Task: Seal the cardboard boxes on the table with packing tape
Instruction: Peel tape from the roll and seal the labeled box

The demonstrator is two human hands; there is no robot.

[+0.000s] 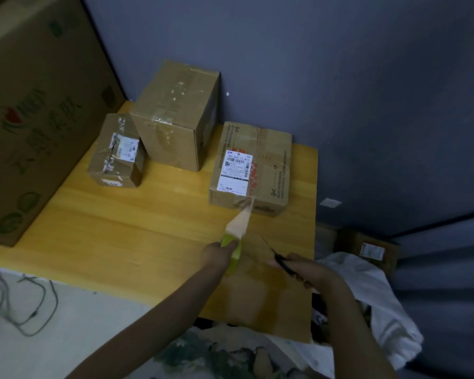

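One tape strip (240,221): stretched from the near face of the labelled box (268,170) down-left to the tape roll (234,248); long axis slants box-to-roll, toward the camera.
Labelled box: lies flat at far right of the counter (121,228), close to the wall; strip stuck just below its shipping label.
Left hand (216,254): grips the green roll at the strip's near end, keeping it off the counter.
Right hand (304,269): fingers curled on the scissors (278,259); blades point up-left, tips just right of the strip, not touching. Blade gap too blurred to tell.
Cut, prob. next: blades must cross the strip approx. square to its axis, just above the roll; right hand is nearer.
Other pkgs: tall box (173,116) and small box (115,154) at far left-centre, well apart from both hands.
Edge: large carton (39,105) at left.
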